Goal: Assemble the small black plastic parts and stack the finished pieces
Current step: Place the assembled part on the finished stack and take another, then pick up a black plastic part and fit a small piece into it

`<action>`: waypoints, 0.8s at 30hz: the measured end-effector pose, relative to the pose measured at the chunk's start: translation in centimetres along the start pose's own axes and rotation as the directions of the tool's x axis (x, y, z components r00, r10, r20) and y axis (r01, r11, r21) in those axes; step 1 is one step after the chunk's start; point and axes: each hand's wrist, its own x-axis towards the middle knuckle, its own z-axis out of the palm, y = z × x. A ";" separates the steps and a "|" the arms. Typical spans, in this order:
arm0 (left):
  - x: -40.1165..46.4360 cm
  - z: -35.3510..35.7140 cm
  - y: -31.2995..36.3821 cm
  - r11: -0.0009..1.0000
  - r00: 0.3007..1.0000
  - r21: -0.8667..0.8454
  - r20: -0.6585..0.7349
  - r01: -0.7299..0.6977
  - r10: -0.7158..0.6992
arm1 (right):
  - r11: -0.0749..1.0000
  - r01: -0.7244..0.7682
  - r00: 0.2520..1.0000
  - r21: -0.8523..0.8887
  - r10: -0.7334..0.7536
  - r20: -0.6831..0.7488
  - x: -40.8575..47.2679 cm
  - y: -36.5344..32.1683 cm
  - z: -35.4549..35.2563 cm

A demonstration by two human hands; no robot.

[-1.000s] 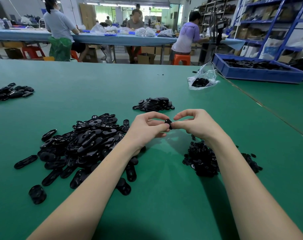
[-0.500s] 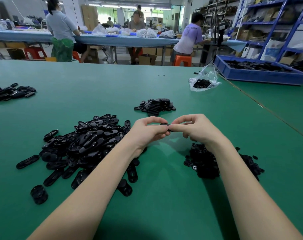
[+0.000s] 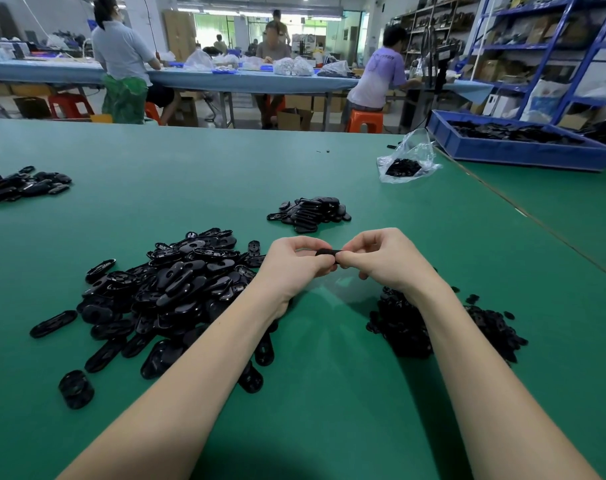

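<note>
Pinching 1 oval black part (image 3: 329,252) between them above the green table (image 3: 190,174), the left hand (image 3: 296,263) and right hand (image 3: 381,259) should, I judge, squeeze evenly until it seats, then add it to the finished stack (image 3: 310,209) beyond.

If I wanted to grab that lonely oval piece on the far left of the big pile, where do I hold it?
Pinch the lone oval piece across its narrow middle, on the two long edges, coming straight down from above. It lies flat on the green table, apart from the pile, so nothing crowds your hand.
</note>
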 end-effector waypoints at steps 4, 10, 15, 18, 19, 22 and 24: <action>0.0 0.3 -0.3 1.000 0.998 -0.023 -0.056 0.004 -0.005 | 0.996 0.003 0.996 -0.088 -0.010 -0.083 0.2 0.2 0.5; -0.2 0.7 -0.4 1.000 0.991 -0.005 -0.135 -0.014 0.013 | 0.993 0.038 0.989 -0.115 -0.054 -0.136 0.2 0.2 1.0; -0.1 -0.1 0.9 0.957 0.977 0.200 0.006 -0.208 0.211 | 0.979 0.087 0.995 0.187 -0.074 -0.073 -0.1 0.0 -0.2; -0.2 -0.7 1.0 0.833 0.949 0.457 0.093 -0.311 0.302 | 0.959 0.017 1.000 0.283 -0.017 -0.003 -0.4 0.3 -1.5; -0.1 -0.7 0.8 0.796 0.941 0.510 0.094 -0.327 0.326 | 0.965 -0.006 1.000 0.261 0.001 0.022 -0.4 0.5 -1.7; 0.4 -0.5 0.0 0.716 0.924 0.598 0.122 -0.359 0.362 | 0.974 -0.053 0.996 0.220 0.037 0.080 -0.4 0.8 -1.5; 1.1 -0.3 -0.1 0.691 0.921 0.621 0.149 -0.371 0.360 | 0.970 -0.082 0.996 0.229 0.069 0.063 -0.2 1.0 -1.5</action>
